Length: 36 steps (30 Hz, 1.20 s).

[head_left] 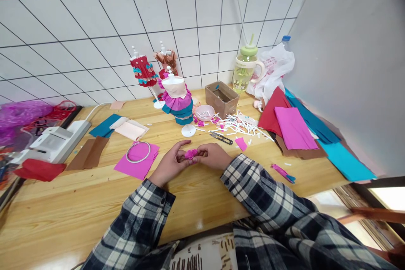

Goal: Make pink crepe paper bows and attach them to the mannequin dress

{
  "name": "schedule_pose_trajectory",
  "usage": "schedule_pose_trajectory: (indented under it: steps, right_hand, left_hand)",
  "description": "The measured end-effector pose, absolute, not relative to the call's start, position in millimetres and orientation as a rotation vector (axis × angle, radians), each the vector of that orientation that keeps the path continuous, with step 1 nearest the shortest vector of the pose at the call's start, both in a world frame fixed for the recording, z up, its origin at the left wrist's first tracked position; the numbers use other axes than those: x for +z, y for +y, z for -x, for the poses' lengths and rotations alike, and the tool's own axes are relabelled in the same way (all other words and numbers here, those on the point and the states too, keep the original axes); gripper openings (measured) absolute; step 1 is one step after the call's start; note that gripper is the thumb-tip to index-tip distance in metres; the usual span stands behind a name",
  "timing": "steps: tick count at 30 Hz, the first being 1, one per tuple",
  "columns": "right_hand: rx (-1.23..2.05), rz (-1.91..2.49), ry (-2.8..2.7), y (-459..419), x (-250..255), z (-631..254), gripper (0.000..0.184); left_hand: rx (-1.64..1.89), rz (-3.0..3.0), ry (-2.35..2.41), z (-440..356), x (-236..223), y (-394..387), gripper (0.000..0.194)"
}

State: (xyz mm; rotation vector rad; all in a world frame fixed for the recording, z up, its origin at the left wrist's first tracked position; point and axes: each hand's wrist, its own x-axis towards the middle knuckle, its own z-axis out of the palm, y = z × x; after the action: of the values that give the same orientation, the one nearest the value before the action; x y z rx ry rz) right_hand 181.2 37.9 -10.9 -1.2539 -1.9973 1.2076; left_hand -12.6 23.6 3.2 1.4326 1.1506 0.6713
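- Navy and cream checks are seen on the sleeves point(259, 187); by their sweep, loose scraps on the counter point(95, 202) could be dragged about.
- Between both hands, just above the counter, a magenta rosette point(191, 154) is held. It is pinched at its right side by the thumb and fingers of the right hand point(211, 155) and gripped at its left by curled fingers of the left hand point(172, 161), one digit being raised.
- Its pleats could be crushed by too hard a pinch, or let spread by a slack one; how its base is secured cannot be told.
- Paper-like and finely ruffled, it is fanned into a small, frilly round, partly covered by fingertips.
- To the left, a magenta sheet point(137, 171) is topped by a pale ring point(149, 150).
- Beyond the right hand, snips point(221, 138) are laid near a magenta scrap point(241, 144).
- Farther off, a ruffled dress form point(176, 97) is stood left of the white strips point(240, 126), where small pieces could easily be lost.
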Motion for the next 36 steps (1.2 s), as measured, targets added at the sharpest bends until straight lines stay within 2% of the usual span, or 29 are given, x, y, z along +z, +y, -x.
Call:
schedule_pose_trajectory:
  steps: [8, 12, 16, 21, 25, 36]
  right_hand:
    - [1.254, 1.281, -1.978, 42.2, -8.5, -184.8, 0.016]
    - [1.298, 1.247, -1.924, 39.6, -8.7, -183.2, 0.019]
    - [1.228, 1.238, -1.853, 36.7, -10.8, -181.0, 0.035]
    - [1.290, 1.277, -1.756, 37.2, -14.9, -177.2, 0.019]
    - [1.299, 1.285, -1.681, 39.0, -15.0, -175.8, 0.020]
    - [1.240, 1.289, -1.696, 35.8, -17.4, -171.8, 0.025]
  left_hand:
    - [0.728, -1.394, 1.167, 16.3, 5.7, 26.9, 0.073]
    - [0.749, -1.365, 1.142, 12.0, 2.6, 25.4, 0.065]
    - [0.789, -1.383, 1.176, 8.9, -0.3, 24.0, 0.062]
    - [0.828, -1.394, 1.209, 7.7, 3.3, 22.4, 0.063]
    - [0.916, -1.326, 1.207, 7.0, 4.9, 22.6, 0.065]
    - [0.865, -1.360, 1.223, 4.0, -3.1, 22.2, 0.064]
